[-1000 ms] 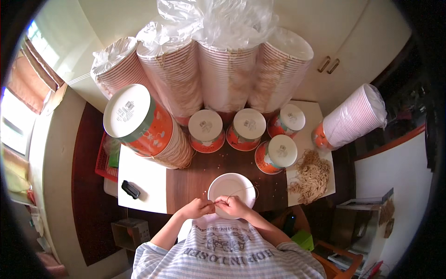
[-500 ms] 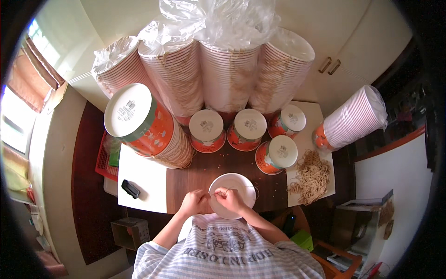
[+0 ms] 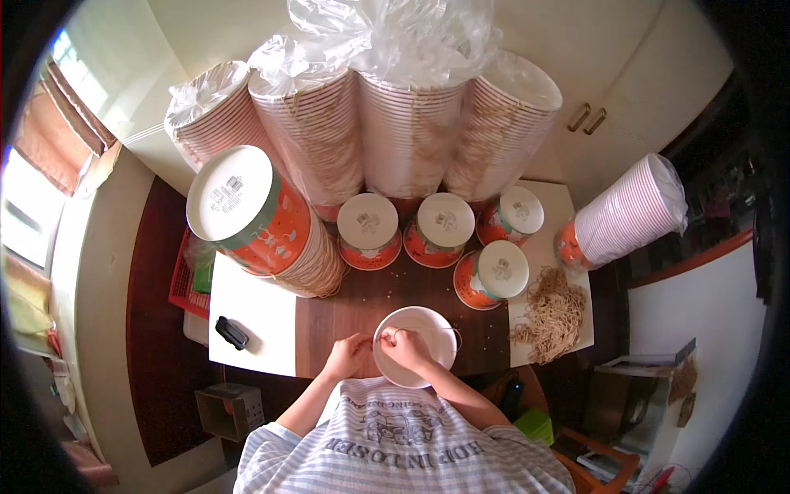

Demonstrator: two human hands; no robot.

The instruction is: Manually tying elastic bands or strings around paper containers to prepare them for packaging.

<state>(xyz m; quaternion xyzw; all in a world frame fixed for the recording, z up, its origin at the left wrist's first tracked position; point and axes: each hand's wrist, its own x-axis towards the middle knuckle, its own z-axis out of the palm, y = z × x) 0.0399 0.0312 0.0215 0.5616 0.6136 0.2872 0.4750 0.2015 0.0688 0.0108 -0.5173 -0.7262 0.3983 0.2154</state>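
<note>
White, the bowl (image 3: pixel 439 336) sat on the bench (image 3: pixel 327 328) beneath our right hand (image 3: pixel 405 346), a strand (image 3: pixel 460 337) curling past its rim — our left hand (image 3: pixel 350 356) beside; what either grip held we couldn't tell — fine fingerwork seemed underway, next wanting steadiness

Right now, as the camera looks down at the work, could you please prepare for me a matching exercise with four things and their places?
Things
1. right hand
2. tangled tan strands
3. black object
4. left hand

Places
A. on the table's white left part
B. close beside the bowl's left rim, fingers curled
C. on the table's white right part
D. over the white bowl, as seen from above

Right pairs: 1-D, 2-C, 3-A, 4-B
</note>
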